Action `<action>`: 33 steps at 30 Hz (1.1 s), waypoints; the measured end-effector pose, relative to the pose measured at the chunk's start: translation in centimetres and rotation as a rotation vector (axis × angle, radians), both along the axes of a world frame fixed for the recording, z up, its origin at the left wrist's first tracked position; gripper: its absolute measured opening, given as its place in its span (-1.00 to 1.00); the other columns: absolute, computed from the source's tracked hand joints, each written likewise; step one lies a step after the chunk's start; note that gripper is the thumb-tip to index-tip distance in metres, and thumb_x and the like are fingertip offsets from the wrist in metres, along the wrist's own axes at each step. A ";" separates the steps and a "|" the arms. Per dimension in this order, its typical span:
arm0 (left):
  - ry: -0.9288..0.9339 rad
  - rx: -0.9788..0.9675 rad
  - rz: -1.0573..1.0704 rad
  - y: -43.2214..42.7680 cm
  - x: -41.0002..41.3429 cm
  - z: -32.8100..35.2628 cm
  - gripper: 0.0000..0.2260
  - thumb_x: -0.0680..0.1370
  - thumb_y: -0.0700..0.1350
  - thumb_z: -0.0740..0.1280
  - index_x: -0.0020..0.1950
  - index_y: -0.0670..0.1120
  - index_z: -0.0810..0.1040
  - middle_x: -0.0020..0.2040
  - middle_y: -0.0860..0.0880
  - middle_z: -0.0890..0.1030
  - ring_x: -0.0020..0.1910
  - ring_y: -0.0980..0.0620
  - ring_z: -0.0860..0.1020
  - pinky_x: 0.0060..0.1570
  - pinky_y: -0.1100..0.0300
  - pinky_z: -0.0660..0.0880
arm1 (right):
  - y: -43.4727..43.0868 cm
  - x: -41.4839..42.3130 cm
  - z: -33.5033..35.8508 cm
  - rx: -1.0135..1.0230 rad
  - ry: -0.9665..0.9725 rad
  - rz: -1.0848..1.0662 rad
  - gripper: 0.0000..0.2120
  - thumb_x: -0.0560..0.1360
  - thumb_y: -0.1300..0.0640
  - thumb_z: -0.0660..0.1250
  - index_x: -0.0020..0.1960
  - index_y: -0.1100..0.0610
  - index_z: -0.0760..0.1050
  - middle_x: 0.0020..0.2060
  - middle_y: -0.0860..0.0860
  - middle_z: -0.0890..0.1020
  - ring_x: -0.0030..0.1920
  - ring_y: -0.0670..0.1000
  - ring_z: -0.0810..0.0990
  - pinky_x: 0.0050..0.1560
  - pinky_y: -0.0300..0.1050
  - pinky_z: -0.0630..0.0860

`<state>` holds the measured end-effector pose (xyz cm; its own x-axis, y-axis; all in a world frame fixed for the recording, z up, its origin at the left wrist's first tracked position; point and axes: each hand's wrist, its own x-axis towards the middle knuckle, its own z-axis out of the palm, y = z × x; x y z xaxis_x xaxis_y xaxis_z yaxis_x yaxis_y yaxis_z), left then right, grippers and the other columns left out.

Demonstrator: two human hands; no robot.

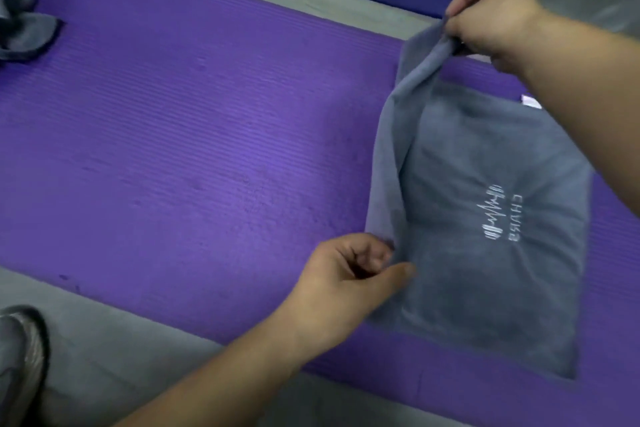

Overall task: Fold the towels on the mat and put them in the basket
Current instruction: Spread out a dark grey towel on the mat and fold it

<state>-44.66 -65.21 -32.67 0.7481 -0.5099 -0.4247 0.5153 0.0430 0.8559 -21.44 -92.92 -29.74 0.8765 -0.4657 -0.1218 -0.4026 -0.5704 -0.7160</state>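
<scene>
Grey towel (495,253) sits on the right side of the purple mat (190,149), both hands pinching it: left hand (346,274) on the near corner, right hand (495,14) holding the far corner up, second towel (24,28) crumpled far left.

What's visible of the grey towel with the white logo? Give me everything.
The grey towel looks plush, like microfibre, and lies mostly flat on the right part of the purple mat. A white logo, a waveform beside lettering, faces up. Its left edge is raised as a loose fold: the left hand pinches the near end, and the right hand grips the far corner, bunched and lifted off the mat. A small white tag shows at the far right edge, beside the right forearm.
</scene>
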 end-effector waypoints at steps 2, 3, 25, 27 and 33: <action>-0.003 0.015 -0.050 -3.0 -1.5 0.3 -0.75 0.54 -0.29 0.47 -0.29 -0.09 0.55 -0.39 0.06 0.54 -0.40 0.25 0.45 -0.32 0.40 0.40 | -2.8 -2.0 0.6 0.117 -0.062 -0.072 -0.71 0.36 0.41 0.29 -0.25 0.01 0.51 -0.31 0.02 0.54 -0.37 -0.03 0.56 -0.34 -0.06 0.66; -0.008 0.023 -0.078 -4.4 -2.2 0.4 -0.72 0.54 -0.28 0.47 -0.32 -0.06 0.54 -0.39 0.09 0.55 -0.39 0.26 0.46 -0.31 0.40 0.40 | -4.2 -3.0 0.8 0.172 -0.094 -0.107 -0.69 0.36 0.43 0.29 -0.21 0.01 0.51 -0.28 0.02 0.54 -0.36 -0.04 0.57 -0.36 -0.12 0.63; -0.353 0.606 -0.539 -21.5 -10.5 -4.6 -0.59 0.53 0.20 0.38 -0.31 -0.11 0.55 -0.44 0.00 0.61 -0.37 -0.02 0.62 -0.19 -0.01 0.63 | -20.8 -17.0 -10.0 0.372 -0.116 -0.587 -0.68 0.34 0.12 0.60 -0.05 -0.01 0.50 -0.06 0.06 0.66 -0.08 0.02 0.69 -0.10 -0.11 0.66; -0.351 0.625 -0.542 -21.7 -10.6 -5.2 -0.61 0.52 0.21 0.38 -0.29 -0.08 0.57 -0.43 0.03 0.62 -0.36 0.00 0.64 -0.18 0.00 0.64 | -21.1 -17.8 -10.5 0.351 -0.127 -0.561 -0.66 0.33 0.15 0.60 -0.09 -0.03 0.46 -0.15 0.04 0.64 -0.13 0.04 0.67 -0.07 -0.06 0.66; -0.422 0.680 -0.446 -22.4 -11.6 -5.3 -0.65 0.53 0.24 0.35 -0.23 -0.02 0.50 -0.37 0.05 0.63 -0.30 0.00 0.63 -0.17 0.02 0.61 | -21.2 -17.3 -9.9 0.295 -0.209 -0.514 -0.72 0.41 0.34 0.49 -0.19 0.00 0.49 -0.30 -0.04 0.56 -0.35 -0.16 0.52 -0.24 -0.31 0.51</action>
<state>-56.27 -87.60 -37.96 0.7029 -0.5289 -0.4755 0.0016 -0.6674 0.7447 -38.69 -114.09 -39.61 0.5685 -0.8070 -0.1597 -0.4075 -0.1077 -0.9068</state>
